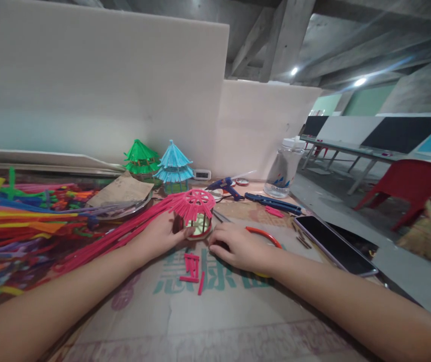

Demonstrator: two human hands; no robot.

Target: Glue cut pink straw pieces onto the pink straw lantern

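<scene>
A small pavilion model (196,213) with a pink pipe-cleaner roof and thin posts stands on the table. My left hand (164,231) grips its base from the left, thumb at the front edge. Close to the base's right side is my right hand (234,246), its fingers curled and pressed together; whether anything is in them is hidden. Under and behind that hand lie scissors with an orange handle (266,232). Short cut pink pieces (190,266) lie in front of the model. Long pink pipe cleaners (124,234) stretch out behind my left wrist.
Colourful pipe cleaners (22,221) fill the left side. Green (141,158) and blue (173,161) pavilion models stand behind, beside a glue gun (226,187). On the right are a blue-handled tool (275,203), a clear bottle (280,168) and a phone (334,244).
</scene>
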